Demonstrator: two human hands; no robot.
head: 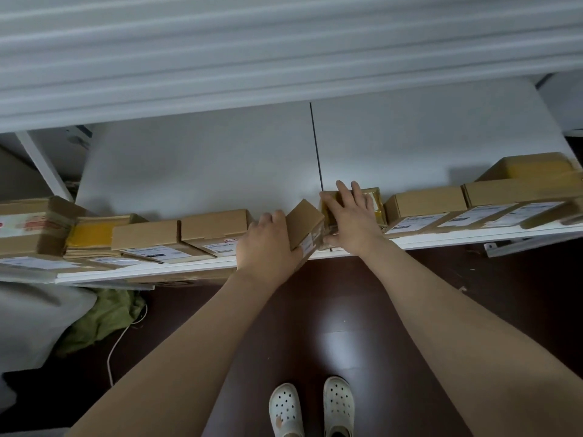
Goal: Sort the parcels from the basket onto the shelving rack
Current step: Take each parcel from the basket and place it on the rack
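A white shelf (pixel 441 236) of the rack runs across the view at waist height, lined with cardboard parcels. My left hand (pixel 268 244) grips a small brown box (pixel 304 220), tilted on its edge at the shelf's front. Just to its right, my right hand (pixel 351 216) lies over a tape-wrapped brown parcel (pixel 375 203), fingers spread across its top and thumb at its front. The two parcels touch. No basket is in view.
Labelled boxes (pixel 214 230) fill the shelf to the left, more boxes (pixel 426 205) to the right. A shelf board hangs overhead. Below lie a dark floor, a green cloth (pixel 104 320), a white cable and my feet in white clogs.
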